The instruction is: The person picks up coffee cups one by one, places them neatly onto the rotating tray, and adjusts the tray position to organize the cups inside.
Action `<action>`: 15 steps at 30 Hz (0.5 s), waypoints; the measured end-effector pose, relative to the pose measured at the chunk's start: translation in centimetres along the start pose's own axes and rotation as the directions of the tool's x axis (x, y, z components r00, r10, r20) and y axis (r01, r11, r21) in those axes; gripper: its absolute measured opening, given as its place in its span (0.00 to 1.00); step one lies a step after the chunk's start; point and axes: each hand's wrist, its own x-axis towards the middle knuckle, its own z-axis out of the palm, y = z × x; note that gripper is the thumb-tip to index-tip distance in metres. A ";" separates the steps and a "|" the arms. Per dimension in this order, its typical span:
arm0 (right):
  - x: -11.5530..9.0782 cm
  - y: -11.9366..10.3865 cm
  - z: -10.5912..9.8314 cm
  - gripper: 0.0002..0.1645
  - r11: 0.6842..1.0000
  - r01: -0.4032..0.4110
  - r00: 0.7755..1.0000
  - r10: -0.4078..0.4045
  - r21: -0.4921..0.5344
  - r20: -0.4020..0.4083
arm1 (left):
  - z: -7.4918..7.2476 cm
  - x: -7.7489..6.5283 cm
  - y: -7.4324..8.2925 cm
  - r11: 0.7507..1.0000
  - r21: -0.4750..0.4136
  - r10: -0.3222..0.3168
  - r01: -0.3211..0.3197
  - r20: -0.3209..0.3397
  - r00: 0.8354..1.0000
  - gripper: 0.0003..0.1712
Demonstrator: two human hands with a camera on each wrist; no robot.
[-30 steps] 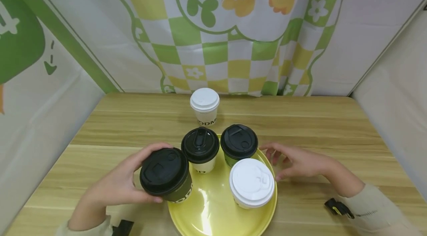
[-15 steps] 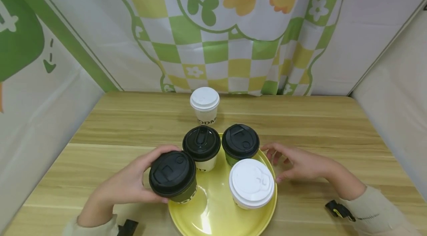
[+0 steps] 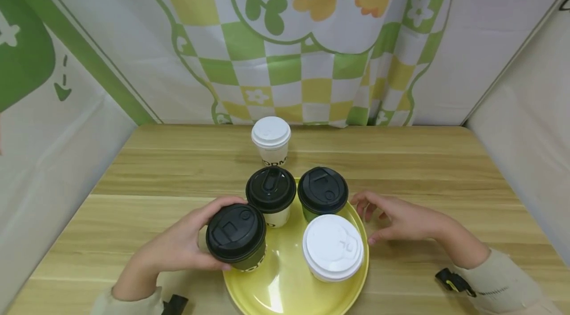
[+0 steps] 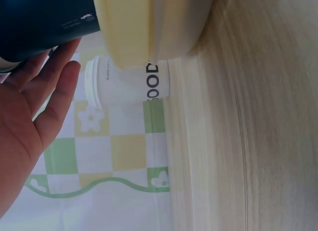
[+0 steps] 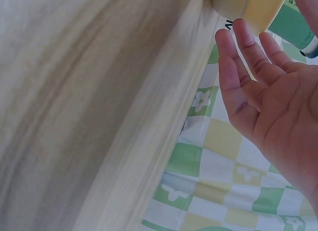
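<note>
In the head view my left hand [image 3: 182,241] holds a dark coffee cup with a black lid [image 3: 236,233] between thumb and fingers, over the left rim of a round yellow tray [image 3: 285,288]. The left wrist view shows the fingers against the dark cup [image 4: 44,22]. On the tray stand a cream cup with a glossy black lid [image 3: 270,191], a green cup with a black lid [image 3: 322,191] and a cup with a white lid [image 3: 333,248]. My right hand [image 3: 401,218] is at the tray's right edge, its fingers loosely bent and holding nothing.
Behind the tray, a small white lidded cup [image 3: 270,139] stands on the wooden table [image 3: 423,166]. A checked flowered curtain [image 3: 289,67] hangs at the table's back edge, with pale fabric walls on both sides.
My left hand has carried the dark cup a little rightward and closer in over the tray, beside the cream cup. The right hand has hardly moved.
</note>
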 end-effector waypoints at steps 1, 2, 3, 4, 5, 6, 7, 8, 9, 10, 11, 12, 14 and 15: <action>0.0 0.0 0.0 0.41 1.000 -0.001 1.000 0.001 -0.001 -0.001 | 0.0 0.0 0.0 1.000 0.000 -0.005 0.005 0.003 1.000 0.56; 0.0 0.1 0.0 0.41 1.000 -0.003 1.000 0.003 -0.001 -0.001 | 0.1 0.0 0.0 1.000 0.000 -0.008 0.008 0.004 1.000 0.56; 0.0 0.1 0.0 0.40 1.000 -0.006 1.000 0.006 -0.003 -0.002 | 0.1 0.0 0.0 1.000 0.000 -0.013 0.013 0.003 1.000 0.56; -0.1 0.1 0.0 0.40 1.000 -0.011 1.000 0.011 -0.004 -0.001 | 0.1 0.1 -0.1 1.000 -0.001 -0.015 0.015 0.004 1.000 0.56; -0.1 0.1 0.0 0.40 1.000 -0.015 1.000 0.015 -0.004 -0.001 | 0.1 0.1 -0.1 1.000 0.002 -0.018 0.018 0.005 1.000 0.56; -0.1 0.1 0.0 0.40 1.000 -0.019 1.000 0.019 -0.005 -0.002 | 0.2 0.1 -0.1 1.000 0.003 -0.027 0.026 0.009 1.000 0.56; -0.1 0.1 0.0 0.40 1.000 -0.022 1.000 0.022 -0.004 -0.002 | 0.2 0.1 -0.2 0.999 0.004 -0.035 0.035 0.013 0.999 0.56; -0.2 0.1 0.0 0.39 1.000 -0.025 1.000 0.025 -0.004 -0.002 | 0.2 0.1 -0.2 0.999 0.005 -0.048 0.048 0.015 0.999 0.56; -0.2 0.1 0.0 0.39 1.000 -0.024 1.000 0.024 -0.004 -0.004 | 0.3 0.1 -0.3 0.998 0.008 -0.059 0.059 0.019 0.998 0.56; -0.2 0.1 0.0 0.39 1.000 -0.025 1.000 0.025 -0.005 -0.004 | 0.3 0.0 -0.3 0.998 0.010 -0.069 0.069 0.023 0.997 0.56; -0.2 0.1 0.1 0.39 1.000 -0.024 1.000 0.024 -0.005 -0.006 | 0.4 0.0 -0.4 0.997 0.011 -0.079 0.078 0.025 0.997 0.56; -0.2 0.1 0.1 0.39 1.000 -0.023 1.000 0.023 -0.006 -0.007 | 0.4 0.0 -0.4 0.996 0.008 -0.087 0.087 0.029 0.996 0.56; -0.3 0.0 0.1 0.39 1.000 -0.020 1.000 0.020 -0.008 -0.011 | 0.5 0.0 -0.5 0.996 0.009 -0.088 0.088 0.029 0.996 0.56; -0.3 0.0 0.2 0.38 1.000 -0.019 1.000 0.019 -0.008 -0.012 | 0.5 0.0 -0.5 0.996 0.009 -0.086 0.085 0.029 0.996 0.56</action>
